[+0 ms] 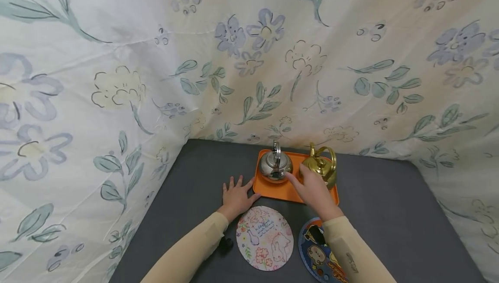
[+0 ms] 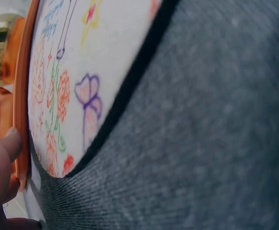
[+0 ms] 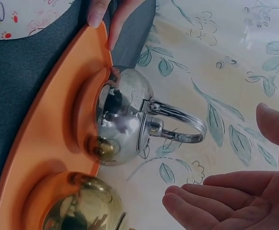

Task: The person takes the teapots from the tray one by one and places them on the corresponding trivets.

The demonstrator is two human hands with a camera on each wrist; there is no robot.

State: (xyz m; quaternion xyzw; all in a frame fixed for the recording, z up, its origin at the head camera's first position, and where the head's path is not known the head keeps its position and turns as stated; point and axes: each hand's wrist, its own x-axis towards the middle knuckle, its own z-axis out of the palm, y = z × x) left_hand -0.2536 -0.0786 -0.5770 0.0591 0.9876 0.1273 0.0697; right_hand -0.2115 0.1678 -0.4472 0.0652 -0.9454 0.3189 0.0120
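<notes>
An orange tray (image 1: 278, 192) bears a silver kettle (image 1: 269, 166) on its left and a gold kettle (image 1: 317, 164) on its right. My left hand (image 1: 236, 197) lies with spread fingers at the tray's front left corner. In the right wrist view, its thumb and a finger meet that corner from either side. Over the tray, between the two kettles, hovers my right hand (image 1: 315, 187), thumb apart from extended fingers and nothing in it. Its palm (image 3: 245, 211) faces the silver kettle's raised handle (image 3: 182, 124) across a gap in the right wrist view.
A round white board (image 1: 265, 239) with rabbit and flower drawings lies in front of the tray. Right of it, a blue round board (image 1: 309, 252) is partly under my right sleeve. A small dark object (image 1: 225, 245) sits beside my left forearm. Floral cloth (image 1: 249, 101) hangs behind the table.
</notes>
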